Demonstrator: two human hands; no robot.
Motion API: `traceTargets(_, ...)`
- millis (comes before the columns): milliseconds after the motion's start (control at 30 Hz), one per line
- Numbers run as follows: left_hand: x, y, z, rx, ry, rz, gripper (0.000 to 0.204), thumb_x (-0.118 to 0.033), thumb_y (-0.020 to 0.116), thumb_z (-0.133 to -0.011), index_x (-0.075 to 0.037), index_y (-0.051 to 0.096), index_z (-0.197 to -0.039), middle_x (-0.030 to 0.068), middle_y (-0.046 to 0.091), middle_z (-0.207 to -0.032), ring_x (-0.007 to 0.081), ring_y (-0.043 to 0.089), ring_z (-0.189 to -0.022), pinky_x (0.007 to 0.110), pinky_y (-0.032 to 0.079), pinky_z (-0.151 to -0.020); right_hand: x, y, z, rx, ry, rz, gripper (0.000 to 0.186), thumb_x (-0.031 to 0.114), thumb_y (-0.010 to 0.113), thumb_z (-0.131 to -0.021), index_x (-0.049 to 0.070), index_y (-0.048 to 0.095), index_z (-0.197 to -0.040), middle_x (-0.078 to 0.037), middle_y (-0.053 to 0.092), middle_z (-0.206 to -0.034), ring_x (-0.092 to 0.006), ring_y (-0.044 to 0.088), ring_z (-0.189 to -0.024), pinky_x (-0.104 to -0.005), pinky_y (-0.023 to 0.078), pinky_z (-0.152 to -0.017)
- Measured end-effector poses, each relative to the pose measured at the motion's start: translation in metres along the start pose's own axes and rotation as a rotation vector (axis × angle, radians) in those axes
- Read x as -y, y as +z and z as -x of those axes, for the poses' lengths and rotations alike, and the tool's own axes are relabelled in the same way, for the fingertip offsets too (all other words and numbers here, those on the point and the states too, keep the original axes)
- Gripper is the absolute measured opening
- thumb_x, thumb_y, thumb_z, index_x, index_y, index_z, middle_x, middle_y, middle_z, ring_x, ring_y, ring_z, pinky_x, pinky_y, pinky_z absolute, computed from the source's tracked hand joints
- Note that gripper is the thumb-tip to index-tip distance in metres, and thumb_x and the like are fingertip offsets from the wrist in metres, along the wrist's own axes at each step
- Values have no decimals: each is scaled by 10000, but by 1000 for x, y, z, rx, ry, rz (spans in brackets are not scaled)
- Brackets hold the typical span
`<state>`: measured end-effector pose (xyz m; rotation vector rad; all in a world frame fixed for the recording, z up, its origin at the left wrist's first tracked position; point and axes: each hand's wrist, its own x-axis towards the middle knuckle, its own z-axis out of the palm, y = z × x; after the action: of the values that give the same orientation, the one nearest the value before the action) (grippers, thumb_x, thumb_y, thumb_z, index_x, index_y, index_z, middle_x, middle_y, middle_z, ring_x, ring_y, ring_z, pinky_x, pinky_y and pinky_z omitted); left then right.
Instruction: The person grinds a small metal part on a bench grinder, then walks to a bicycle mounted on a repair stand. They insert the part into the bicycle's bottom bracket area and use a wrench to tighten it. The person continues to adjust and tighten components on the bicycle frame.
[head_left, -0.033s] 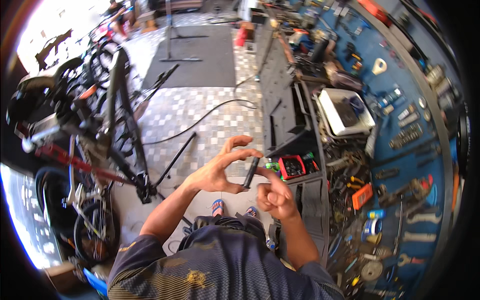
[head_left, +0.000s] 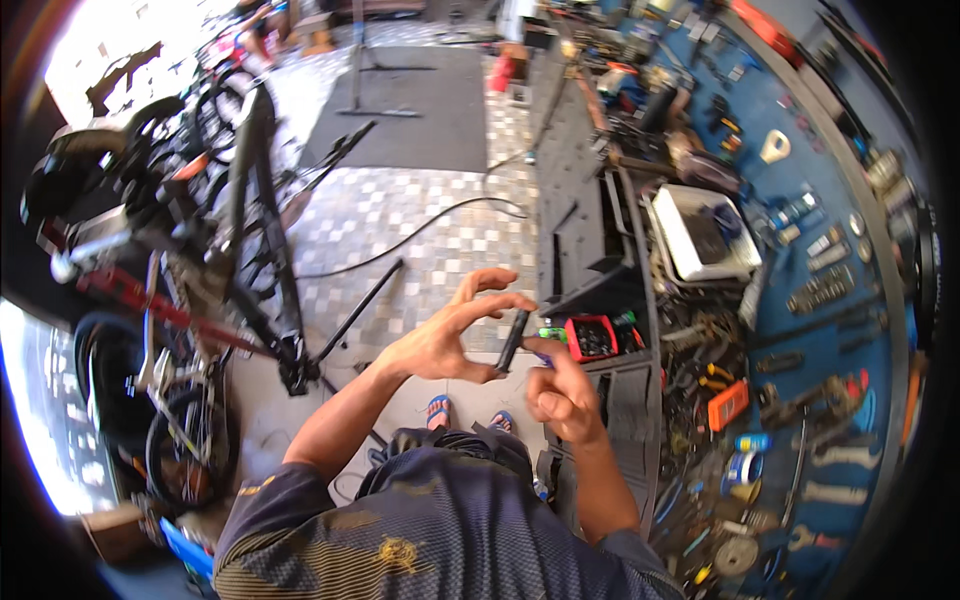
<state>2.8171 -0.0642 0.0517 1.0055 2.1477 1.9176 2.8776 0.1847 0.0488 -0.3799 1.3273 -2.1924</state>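
Observation:
My left hand (head_left: 440, 338) is raised in front of me, pinching a short black rod-shaped part (head_left: 513, 340) lengthwise. Its thumb sits at the lower end and a finger at the upper end. From the right, my right hand (head_left: 565, 395) comes close, its index finger stretched toward the middle of the rod. I cannot tell whether that fingertip touches it. The other right fingers are curled in, and what they hold, if anything, is hidden. Below the hands are my feet in blue flip-flops (head_left: 438, 410).
Left stands a dark bicycle frame (head_left: 262, 200) among other bikes. A black tube (head_left: 362, 310) and a hose (head_left: 430, 222) cross the tiled floor. On the right, a cabinet (head_left: 580, 220) and cluttered workbench carry a red tray (head_left: 591, 338), a white bin (head_left: 672, 235) and hand tools.
The whole view has shifted slightly, so the surroundings sit a little further right. Both hands keep nearly the same pose around the black rod-shaped part.

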Motion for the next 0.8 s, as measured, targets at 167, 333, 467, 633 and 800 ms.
traceTargets(167,11,11,14,-14,-62,-22,890,-121,861,-652,-214,554,-1482,200,325,-1560,393,314,-1488,498,357,-1198,16,-5,-16,20,-215,1251,583,77,728,-834,193,645,-1399,-42,619,-775,-182,625,-591,-336,523,-540)
traceTargets(333,15,25,36,-197,-170,-31,901,-163,860,-655,-210,542,-1497,206,319,-1565,402,327,-1476,504,396,-1171,22,-26,-40,8,-458,1535,633,100,739,-823,304,648,-1415,-37,618,-847,-229,669,-626,-370,557,-555)
traceTargets(467,12,40,53,-304,-252,-157,892,-202,866,-666,-205,545,-1498,202,327,-1553,399,333,-1469,512,403,-1172,16,-37,-52,382,-462,1462,615,63,744,-803,306,687,-1365,-46,610,-842,-216,648,-594,-366,554,-549)
traceTargets(633,4,67,77,-514,-424,-82,863,-213,894,-691,-181,572,-1491,155,343,-1565,322,351,-1475,475,422,-1157,8,-60,-78,384,-488,1425,527,88,753,-845,246,703,-1345,-55,645,-932,-234,678,-662,-374,566,-581)
traceTargets(800,10,100,94,-888,-656,-19,818,-298,924,-766,-100,561,-1472,171,443,-1471,288,464,-1407,459,500,-1094,-37,-45,-71,424,-532,1198,520,165,794,-881,127,642,-1376,-84,692,-1073,-250,710,-813,-380,585,-662)
